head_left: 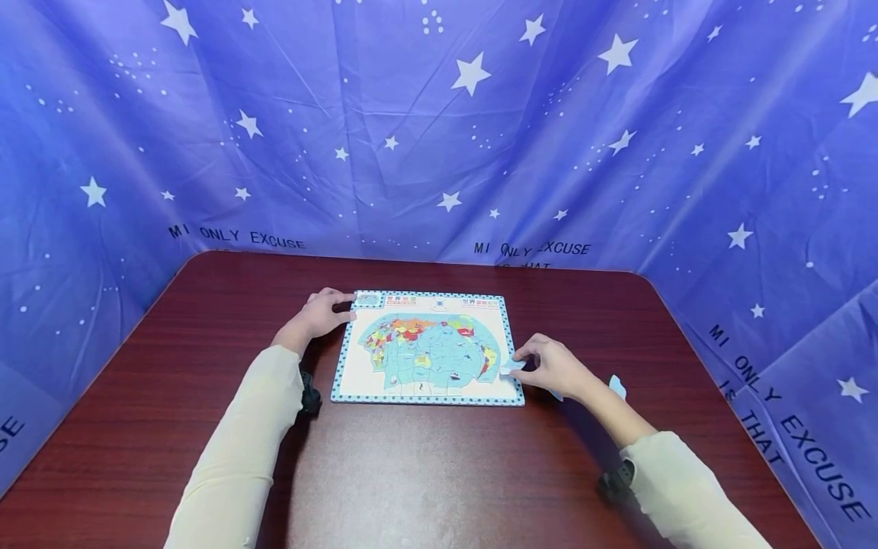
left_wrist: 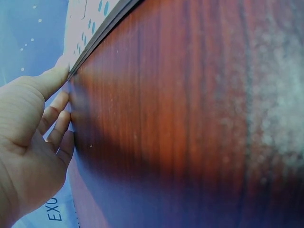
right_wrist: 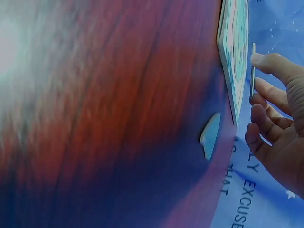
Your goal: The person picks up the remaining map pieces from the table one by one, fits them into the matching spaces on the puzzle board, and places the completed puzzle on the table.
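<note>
A world map jigsaw board (head_left: 360, 370) with a dotted blue border lies flat on the table, much of its map filled with coloured pieces. My left hand (head_left: 318, 313) rests at its upper left edge, thumb and fingers touching the border. In the left wrist view, that hand's (left_wrist: 33, 118) thumb lies at the board's edge and the other fingers are loosely bent. Between thumb and fingers, my right hand (head_left: 552, 366) pinches a light blue puzzle piece (head_left: 511, 367) over the board's right border. The right wrist view shows this piece (right_wrist: 253, 71) edge-on, held above the board.
One loose light blue piece (head_left: 617, 386) lies on the table beyond the right forearm. Another (head_left: 556, 395) is partly hidden beneath the right hand. A dark red wood-grain table (head_left: 411, 473) carries everything, with a blue star-patterned curtain (head_left: 411, 175) behind and at the sides.
</note>
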`<action>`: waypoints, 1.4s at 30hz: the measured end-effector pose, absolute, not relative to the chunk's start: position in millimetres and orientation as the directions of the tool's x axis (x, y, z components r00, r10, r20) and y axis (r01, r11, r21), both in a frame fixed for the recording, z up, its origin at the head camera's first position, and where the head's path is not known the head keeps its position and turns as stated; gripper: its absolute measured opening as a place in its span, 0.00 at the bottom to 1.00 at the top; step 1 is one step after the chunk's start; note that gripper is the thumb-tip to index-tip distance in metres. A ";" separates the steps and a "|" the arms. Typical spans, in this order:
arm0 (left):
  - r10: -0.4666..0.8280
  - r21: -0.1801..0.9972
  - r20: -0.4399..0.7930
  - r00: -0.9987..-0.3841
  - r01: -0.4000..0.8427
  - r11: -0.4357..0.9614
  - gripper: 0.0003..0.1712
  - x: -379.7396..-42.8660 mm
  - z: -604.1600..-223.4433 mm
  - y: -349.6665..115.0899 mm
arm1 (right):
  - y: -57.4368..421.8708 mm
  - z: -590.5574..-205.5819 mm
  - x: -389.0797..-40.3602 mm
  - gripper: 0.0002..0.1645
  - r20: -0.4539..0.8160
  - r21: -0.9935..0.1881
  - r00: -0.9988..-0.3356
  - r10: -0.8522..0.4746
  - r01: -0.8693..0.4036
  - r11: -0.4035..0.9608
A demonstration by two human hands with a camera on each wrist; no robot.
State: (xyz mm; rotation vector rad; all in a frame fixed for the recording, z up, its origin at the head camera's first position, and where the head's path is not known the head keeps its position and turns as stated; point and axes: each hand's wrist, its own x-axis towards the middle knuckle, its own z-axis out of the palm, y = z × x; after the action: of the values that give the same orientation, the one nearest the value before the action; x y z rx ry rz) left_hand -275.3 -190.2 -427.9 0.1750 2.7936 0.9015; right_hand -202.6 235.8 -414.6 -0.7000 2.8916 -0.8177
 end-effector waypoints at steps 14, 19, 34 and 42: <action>0.188 0.587 -0.149 -0.971 0.066 0.807 0.29 -275.9 -428.6 -191.3 | 210.5 -416.9 -191.7 0.14 0.072 -0.515 -0.854 -0.515 -0.474 0.714; 0.184 0.590 -0.142 -0.972 0.066 0.805 0.29 -277.7 -429.6 -191.5 | 205.3 -417.8 -190.0 0.12 0.072 -0.523 -0.856 -0.512 -0.469 0.712; 0.173 0.592 -0.154 -0.973 0.050 0.804 0.29 -274.6 -429.0 -190.8 | 195.0 -426.4 -187.1 0.11 0.058 -0.518 -0.828 -0.558 -0.503 0.692; 0.181 0.586 -0.159 -0.971 0.055 0.809 0.29 -276.6 -429.5 -191.9 | 194.3 -427.4 -186.3 0.11 0.069 -0.509 -0.818 -0.571 -0.521 0.685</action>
State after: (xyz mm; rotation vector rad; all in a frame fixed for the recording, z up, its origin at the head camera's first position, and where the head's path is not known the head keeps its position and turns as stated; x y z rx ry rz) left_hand -276.6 -191.9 -429.5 0.1839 2.7880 0.8937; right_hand -186.3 194.3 -427.4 -0.9083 2.7957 -0.7996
